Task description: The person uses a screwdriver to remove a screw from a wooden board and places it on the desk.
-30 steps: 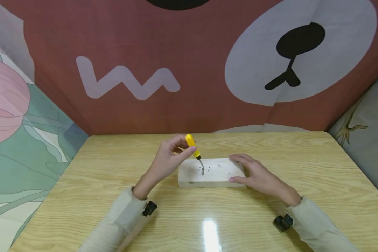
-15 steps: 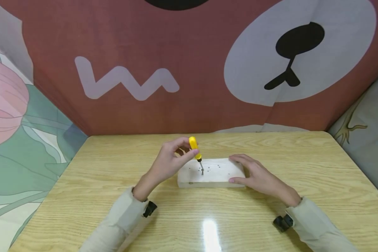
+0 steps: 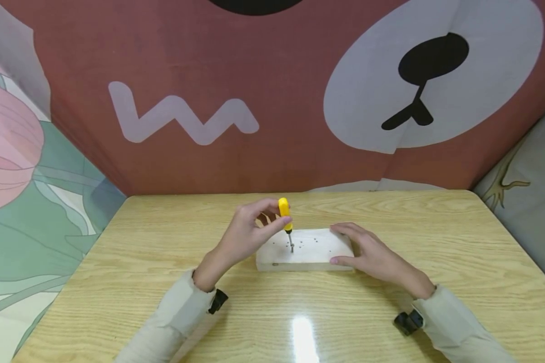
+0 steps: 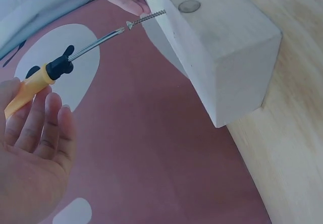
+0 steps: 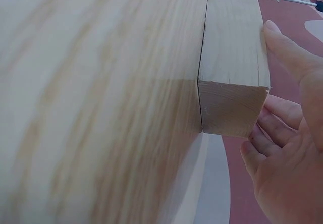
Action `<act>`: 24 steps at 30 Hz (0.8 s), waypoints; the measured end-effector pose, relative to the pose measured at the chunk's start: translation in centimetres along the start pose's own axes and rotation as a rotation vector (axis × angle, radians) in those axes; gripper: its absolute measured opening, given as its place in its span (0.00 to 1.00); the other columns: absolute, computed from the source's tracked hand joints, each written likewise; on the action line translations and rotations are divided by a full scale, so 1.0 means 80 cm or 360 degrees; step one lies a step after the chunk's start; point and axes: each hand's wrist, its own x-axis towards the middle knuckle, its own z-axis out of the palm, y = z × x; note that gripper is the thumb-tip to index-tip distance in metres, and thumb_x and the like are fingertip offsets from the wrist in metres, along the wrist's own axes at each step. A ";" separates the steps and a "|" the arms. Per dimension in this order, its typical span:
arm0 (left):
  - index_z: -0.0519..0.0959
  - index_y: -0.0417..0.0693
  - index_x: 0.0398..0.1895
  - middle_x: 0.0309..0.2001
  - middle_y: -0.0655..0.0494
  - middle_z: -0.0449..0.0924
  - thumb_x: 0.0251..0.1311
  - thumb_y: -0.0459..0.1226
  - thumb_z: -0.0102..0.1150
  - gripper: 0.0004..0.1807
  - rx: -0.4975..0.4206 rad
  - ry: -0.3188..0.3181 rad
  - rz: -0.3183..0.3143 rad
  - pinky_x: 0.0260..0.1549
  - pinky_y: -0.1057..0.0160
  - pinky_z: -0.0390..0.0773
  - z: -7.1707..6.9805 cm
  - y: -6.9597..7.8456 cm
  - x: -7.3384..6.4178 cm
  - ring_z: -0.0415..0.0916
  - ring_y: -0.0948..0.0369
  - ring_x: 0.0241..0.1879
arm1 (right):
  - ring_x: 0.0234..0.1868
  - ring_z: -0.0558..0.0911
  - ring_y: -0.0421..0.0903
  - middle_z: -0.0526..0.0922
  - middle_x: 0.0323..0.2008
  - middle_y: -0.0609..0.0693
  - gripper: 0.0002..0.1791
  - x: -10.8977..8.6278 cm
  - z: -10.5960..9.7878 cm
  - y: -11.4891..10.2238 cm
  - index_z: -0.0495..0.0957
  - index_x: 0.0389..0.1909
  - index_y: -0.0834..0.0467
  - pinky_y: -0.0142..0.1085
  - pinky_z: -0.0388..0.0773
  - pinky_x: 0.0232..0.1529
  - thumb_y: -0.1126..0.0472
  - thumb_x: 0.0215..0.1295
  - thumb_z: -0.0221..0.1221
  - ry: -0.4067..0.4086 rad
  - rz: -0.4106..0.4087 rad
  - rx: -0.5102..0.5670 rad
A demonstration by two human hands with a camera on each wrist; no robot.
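Note:
A yellow-handled screwdriver [image 3: 284, 209] with a black collar is pinched between thumb and fingers of my left hand [image 3: 250, 232]. Its shaft slants down to a screw [image 4: 146, 18] standing partly out of the pale wooden block [image 3: 318, 254]. The left wrist view has a slight gap between the screwdriver's tip and the screw head. My right hand [image 3: 374, 252] grips the block's right end, thumb at the near edge and fingers at the far edge. In the right wrist view, that thumb [image 5: 287, 47] lies along the block's holed face.
Several small dark holes [image 3: 315, 239] dot the block's top. The block lies flat on a wood-grain table [image 3: 163, 242]. A printed cloth [image 3: 209, 166] hangs along the table's far edge, with other printed cloths at both sides.
My left hand has shifted slightly right, swinging the screwdriver's handle right so that it stands more upright. The right hand and the block hold nearly still.

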 end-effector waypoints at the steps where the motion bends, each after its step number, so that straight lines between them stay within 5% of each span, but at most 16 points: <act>1: 0.82 0.43 0.39 0.32 0.55 0.87 0.58 0.33 0.69 0.07 -0.0001 -0.0003 0.0004 0.29 0.68 0.81 0.001 0.000 0.000 0.77 0.65 0.29 | 0.69 0.70 0.60 0.72 0.67 0.60 0.41 0.000 0.000 0.000 0.68 0.67 0.65 0.57 0.70 0.65 0.49 0.57 0.70 -0.0001 0.0002 0.0003; 24: 0.82 0.42 0.39 0.31 0.55 0.86 0.57 0.32 0.69 0.08 0.0042 -0.0004 0.0062 0.27 0.69 0.81 0.009 -0.001 0.004 0.76 0.66 0.27 | 0.69 0.70 0.60 0.71 0.68 0.59 0.41 0.001 -0.001 0.001 0.69 0.67 0.64 0.58 0.69 0.65 0.46 0.58 0.69 -0.0010 0.0035 0.0013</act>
